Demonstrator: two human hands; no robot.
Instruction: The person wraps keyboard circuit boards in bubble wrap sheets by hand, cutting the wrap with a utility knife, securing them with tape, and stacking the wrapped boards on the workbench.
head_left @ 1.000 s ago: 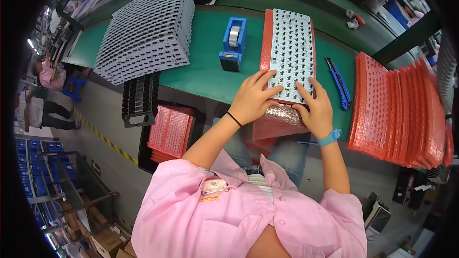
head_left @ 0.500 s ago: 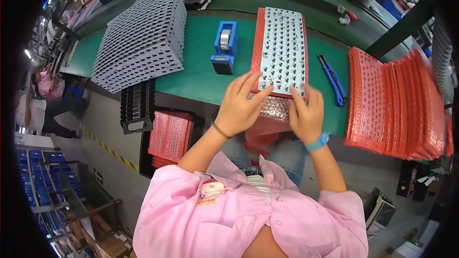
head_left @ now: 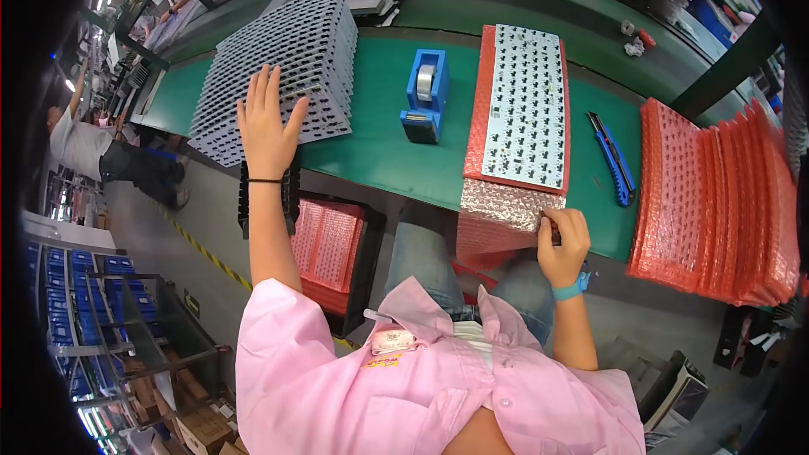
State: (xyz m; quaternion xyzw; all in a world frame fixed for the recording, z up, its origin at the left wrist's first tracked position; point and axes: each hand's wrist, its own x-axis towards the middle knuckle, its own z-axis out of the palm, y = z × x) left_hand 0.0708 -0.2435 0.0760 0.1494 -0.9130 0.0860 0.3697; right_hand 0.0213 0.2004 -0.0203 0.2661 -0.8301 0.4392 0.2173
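My left hand (head_left: 271, 126) is spread open over the front of a tall stack of grey plates (head_left: 324, 55) with black switches. My right hand (head_left: 563, 244) has its fingers pinched at the corner of the bubble wrap (head_left: 497, 217) that hangs over the table's front edge. Just above it, a white plate with black switches (head_left: 527, 109) lies flat on red bubble wrap (head_left: 478, 139). Between the stack and this plate stands a blue tape dispenser (head_left: 425, 97).
A blue cutter (head_left: 616, 160) lies right of the plate. Red wrapped packs (head_left: 708, 202) stand in a row at the right. Below the table edge, a black bin (head_left: 371, 265) holds red packs (head_left: 329, 240). Another person (head_left: 93, 147) stands at the far left.
My left hand has left the white plate and moved left to the grey stack, fingers spread. My right hand has come down off the plate to the bubble wrap's corner.
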